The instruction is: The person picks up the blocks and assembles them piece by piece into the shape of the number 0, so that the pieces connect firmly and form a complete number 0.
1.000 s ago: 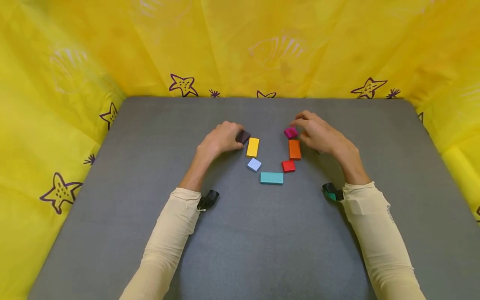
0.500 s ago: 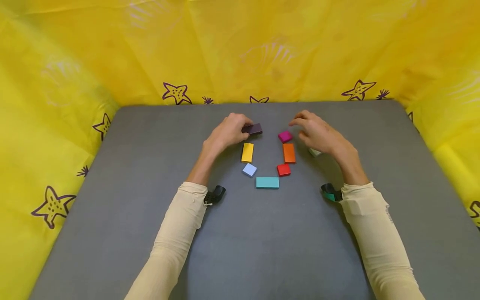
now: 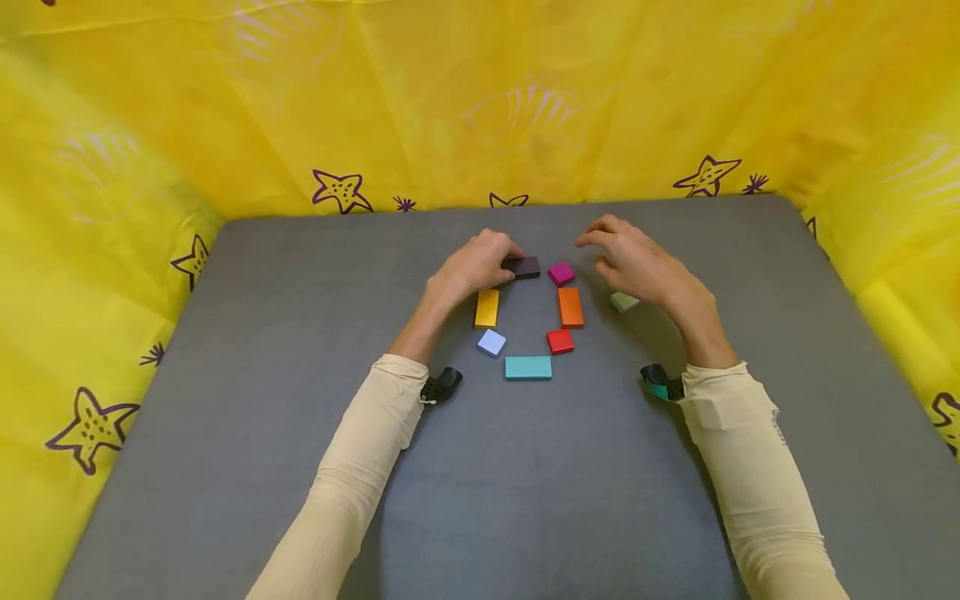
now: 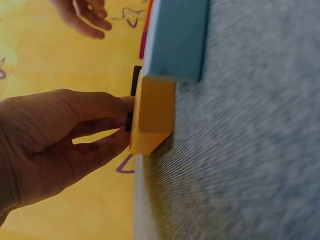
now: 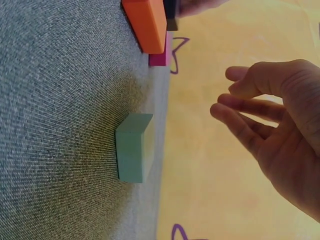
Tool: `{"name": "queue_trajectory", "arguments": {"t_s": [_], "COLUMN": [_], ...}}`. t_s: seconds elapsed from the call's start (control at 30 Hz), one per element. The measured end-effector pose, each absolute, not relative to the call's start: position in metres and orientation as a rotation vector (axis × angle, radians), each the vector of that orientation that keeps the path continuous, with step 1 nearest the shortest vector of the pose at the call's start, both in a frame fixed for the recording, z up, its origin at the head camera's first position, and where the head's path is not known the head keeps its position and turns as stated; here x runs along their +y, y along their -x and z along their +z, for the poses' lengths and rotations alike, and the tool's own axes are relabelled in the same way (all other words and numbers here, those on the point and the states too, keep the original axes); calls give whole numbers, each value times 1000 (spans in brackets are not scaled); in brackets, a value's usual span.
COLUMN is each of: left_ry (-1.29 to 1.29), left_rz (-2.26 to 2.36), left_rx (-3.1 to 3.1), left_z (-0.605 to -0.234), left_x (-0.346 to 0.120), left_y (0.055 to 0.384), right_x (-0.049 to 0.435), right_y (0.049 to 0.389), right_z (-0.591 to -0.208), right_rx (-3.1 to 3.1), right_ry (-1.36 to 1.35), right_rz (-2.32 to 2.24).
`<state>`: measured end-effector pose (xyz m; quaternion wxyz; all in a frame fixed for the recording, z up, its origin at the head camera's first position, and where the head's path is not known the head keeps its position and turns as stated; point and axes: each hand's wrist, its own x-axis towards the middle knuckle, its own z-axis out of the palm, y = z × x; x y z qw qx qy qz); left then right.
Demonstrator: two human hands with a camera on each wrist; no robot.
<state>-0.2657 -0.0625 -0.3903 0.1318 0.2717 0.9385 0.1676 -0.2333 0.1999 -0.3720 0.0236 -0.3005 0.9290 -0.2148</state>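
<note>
My left hand (image 3: pixel 476 265) pinches a dark, nearly black block (image 3: pixel 527 267) between thumb and fingers at the far end of a ring of coloured blocks. In the left wrist view, the yellow block (image 4: pixel 154 112) partly covers that dark block. My right hand (image 3: pixel 633 258) hovers with loosely bent fingers and holds nothing. Below it lies a pale green block (image 3: pixel 624 302), also plain in the right wrist view. Just right of the dark block sits a small magenta block (image 3: pixel 561 273). An orange block (image 3: pixel 570 307) lies nearer, below the magenta one.
A small red block (image 3: pixel 560 341), a teal block (image 3: pixel 528 368) and a small light blue block (image 3: pixel 492 342) form the near side of the ring. The grey table (image 3: pixel 480 492) ends at a yellow patterned cloth (image 3: pixel 420 100) behind and at both sides.
My left hand has carried the dark block rightward, turning it crosswise, from beside the yellow block toward the magenta one. The right hand stays nearly still; the pale green block has come into view.
</note>
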Motion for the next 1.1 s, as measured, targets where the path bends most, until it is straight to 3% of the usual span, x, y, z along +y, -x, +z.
{"name": "queue_trajectory", "arguments": {"t_s": [1.1], "left_ry": [-792], "left_rz": [508], "left_rx": [2778], "left_z": [-401], "left_x": [-53], "left_y": [262], "right_x": [211], "right_y": [232], "right_z": [-367], "right_rx": [2835], "right_ry": [822], "right_rz": [-574]}}
